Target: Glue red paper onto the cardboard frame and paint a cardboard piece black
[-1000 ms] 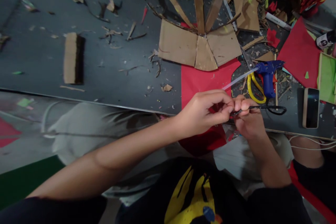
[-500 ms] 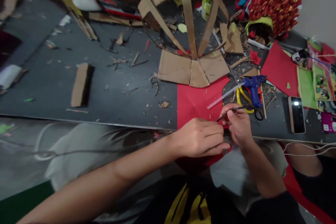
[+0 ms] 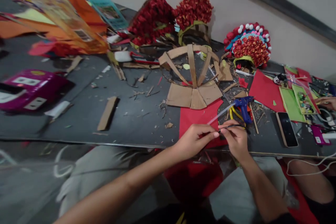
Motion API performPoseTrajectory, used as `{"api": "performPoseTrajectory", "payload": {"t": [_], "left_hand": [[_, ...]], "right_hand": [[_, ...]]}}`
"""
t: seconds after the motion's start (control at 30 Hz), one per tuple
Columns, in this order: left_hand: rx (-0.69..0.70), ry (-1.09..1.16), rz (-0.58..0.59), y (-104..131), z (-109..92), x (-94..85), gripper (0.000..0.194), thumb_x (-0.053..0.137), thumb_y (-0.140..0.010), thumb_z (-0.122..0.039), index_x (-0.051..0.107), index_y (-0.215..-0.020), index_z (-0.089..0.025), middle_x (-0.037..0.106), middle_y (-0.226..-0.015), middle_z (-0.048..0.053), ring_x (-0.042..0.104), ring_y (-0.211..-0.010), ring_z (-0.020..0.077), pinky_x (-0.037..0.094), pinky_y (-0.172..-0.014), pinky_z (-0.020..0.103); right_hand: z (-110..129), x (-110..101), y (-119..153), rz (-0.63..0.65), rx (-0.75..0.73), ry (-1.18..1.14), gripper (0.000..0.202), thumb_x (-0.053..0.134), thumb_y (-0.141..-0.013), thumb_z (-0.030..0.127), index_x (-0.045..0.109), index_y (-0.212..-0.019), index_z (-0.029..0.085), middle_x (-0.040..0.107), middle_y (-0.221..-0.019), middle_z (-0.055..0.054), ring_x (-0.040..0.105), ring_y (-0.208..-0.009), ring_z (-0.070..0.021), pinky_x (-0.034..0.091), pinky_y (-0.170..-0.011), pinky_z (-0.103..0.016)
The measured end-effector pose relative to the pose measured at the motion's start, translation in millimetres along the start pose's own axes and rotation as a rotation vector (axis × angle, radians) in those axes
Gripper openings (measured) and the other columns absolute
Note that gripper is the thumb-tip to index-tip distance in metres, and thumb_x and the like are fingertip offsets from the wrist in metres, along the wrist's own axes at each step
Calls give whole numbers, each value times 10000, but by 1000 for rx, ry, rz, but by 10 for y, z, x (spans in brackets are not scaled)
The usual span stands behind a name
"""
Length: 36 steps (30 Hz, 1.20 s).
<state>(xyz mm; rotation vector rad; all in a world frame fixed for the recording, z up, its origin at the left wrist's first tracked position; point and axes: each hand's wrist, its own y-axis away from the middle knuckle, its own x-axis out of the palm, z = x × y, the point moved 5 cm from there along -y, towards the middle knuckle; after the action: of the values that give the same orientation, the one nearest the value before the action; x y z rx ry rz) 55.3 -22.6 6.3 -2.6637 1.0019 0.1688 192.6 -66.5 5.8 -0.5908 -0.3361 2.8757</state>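
My right hand is closed around small black scissors, whose looped end points right. Close against it, my left hand pinches with thumb and fingers at the dark tip between the hands; what it holds is too small to make out. Both hands are over the table's front edge, by a red sheet. On that sheet's far part rests a cardboard frame with curved strips rising from it. A blue glue gun, its clear stick pointing left, lies just beyond my right hand.
Yellow handles show beneath the glue gun. A phone lies to the right, a cardboard strip to the left. A purple box is farther left. Flowered headpieces stand along the wall. Another person's hand is at the right edge.
The view has tilted up, bringing in the wall, more headpieces and the purple box. My left hand has turned, and its thumb and fingertips now meet my right hand at the scissors' tip.
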Motion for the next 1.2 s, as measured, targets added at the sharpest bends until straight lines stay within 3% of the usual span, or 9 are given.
{"api": "performPoseTrajectory", "payload": {"t": [0.13, 0.27, 0.33, 0.5, 0.67, 0.87, 1.0, 1.1, 1.2], "left_hand": [[-87, 137, 135, -13, 40, 9, 325, 487, -873, -331, 604, -666, -110, 582, -560, -2, 504, -514, 87, 421, -499, 170], [-141, -39, 202, -34, 100, -77, 364, 504, -834, -389, 623, -627, -115, 563, -527, -7, 476, -509, 89, 384, -497, 176], [-155, -132, 85, -67, 136, -247, 352, 522, -812, -407, 642, -636, -127, 610, -577, 8, 528, -570, 112, 418, -567, 196], [-255, -368, -452, -111, 267, -946, 405, 400, -845, -459, 635, -871, -130, 654, -845, 87, 580, -781, 202, 449, -713, 288], [-378, -452, -606, -122, 495, -1313, 456, 617, -702, -386, 574, -1085, -142, 588, -1153, 158, 506, -1112, 324, 372, -958, 429], [-467, -229, -611, -183, 766, -1318, 663, 781, -515, -304, 555, -1114, -129, 641, -1029, 154, 576, -1002, 333, 439, -861, 422], [-478, 71, -585, -247, 762, -1260, 511, 798, -494, -350, 626, -910, -109, 669, -826, 83, 620, -750, 227, 491, -622, 287], [-483, 298, -572, -252, 683, -1195, 392, 780, -539, -369, 644, -798, -109, 654, -730, 47, 591, -617, 161, 461, -476, 218], [-472, 496, -590, -235, 604, -1152, 275, 761, -599, -276, 642, -790, -119, 644, -731, 26, 582, -590, 125, 470, -429, 178]], "right_hand": [[32, 5, -23, 95, -10, -7, 171, 555, -846, 282, 719, -824, 239, 680, -813, -30, 626, -807, -142, 498, -753, -275], [10, 40, -23, 166, -13, 6, 207, 534, -854, 323, 714, -853, 218, 668, -819, -38, 612, -825, -144, 485, -774, -276], [-52, 79, -18, 203, 31, 18, 207, 563, -832, 343, 714, -831, 202, 668, -820, -43, 609, -823, -146, 476, -787, -279], [-180, 220, 20, 321, 112, 42, 216, 625, -771, 362, 684, -666, 182, 665, -717, -34, 602, -706, -140, 473, -692, -257], [-145, 357, 105, 495, 152, 117, 201, 599, -787, 341, 673, -717, 167, 656, -747, -27, 592, -722, -132, 448, -689, -237], [-144, 380, 193, 675, 234, 245, 301, 447, -874, 331, 669, -764, 159, 646, -769, -26, 576, -723, -120, 416, -669, -220], [-71, 386, 321, 999, 279, 207, 333, 496, -846, 372, 668, -653, 162, 592, -565, 18, 521, -506, -84, 378, -505, -189], [145, 364, 425, 1267, 202, -8, 287, 576, -798, 425, 692, -752, 167, 641, -704, 5, 581, -630, -86, 438, -609, -182], [200, 289, 341, 1142, 220, -57, 353, 564, -794, 494, 678, -863, 167, 646, -733, -3, 597, -616, -94, 458, -562, -186]]}}
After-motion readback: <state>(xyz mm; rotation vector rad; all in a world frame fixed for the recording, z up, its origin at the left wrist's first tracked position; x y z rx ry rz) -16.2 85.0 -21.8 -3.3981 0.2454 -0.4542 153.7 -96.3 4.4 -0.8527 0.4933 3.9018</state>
